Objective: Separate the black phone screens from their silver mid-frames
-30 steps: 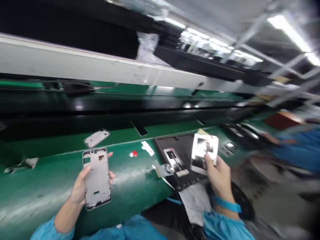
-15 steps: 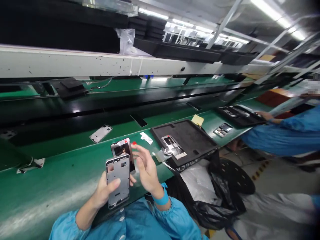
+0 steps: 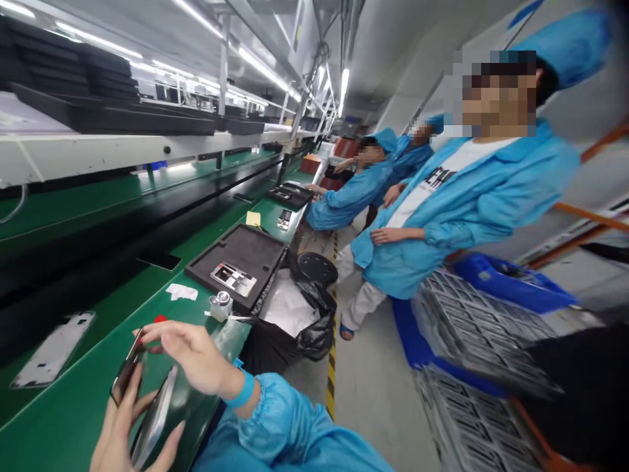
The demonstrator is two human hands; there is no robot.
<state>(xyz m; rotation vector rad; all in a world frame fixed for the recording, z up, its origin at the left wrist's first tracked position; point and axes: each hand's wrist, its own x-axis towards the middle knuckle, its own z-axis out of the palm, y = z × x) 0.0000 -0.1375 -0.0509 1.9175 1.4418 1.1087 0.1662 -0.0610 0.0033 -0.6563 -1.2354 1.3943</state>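
My left hand (image 3: 125,429) grips a silver phone frame (image 3: 154,419), seen edge-on at the bottom left. My right hand (image 3: 194,357), with a blue wristband, pinches a second phone part with a dark screen (image 3: 126,370) just above and left of the frame. Both hands hover over the green workbench (image 3: 73,406). Both sleeves are blue.
Another silver phone frame (image 3: 52,351) lies on the black belt at left. A black foam tray (image 3: 238,259) holds a phone part; a small tape roll (image 3: 219,305) and a white scrap (image 3: 181,292) lie near it. A black waste bag (image 3: 295,318), stool (image 3: 317,265), grey crates (image 3: 472,341) and several standing blue-coated people (image 3: 466,196) fill the aisle.
The view has swung right, down the aisle. My hands dropped to the lower left, still together; the two phone parts now show edge-on, the right hand reaching over to the dark part.
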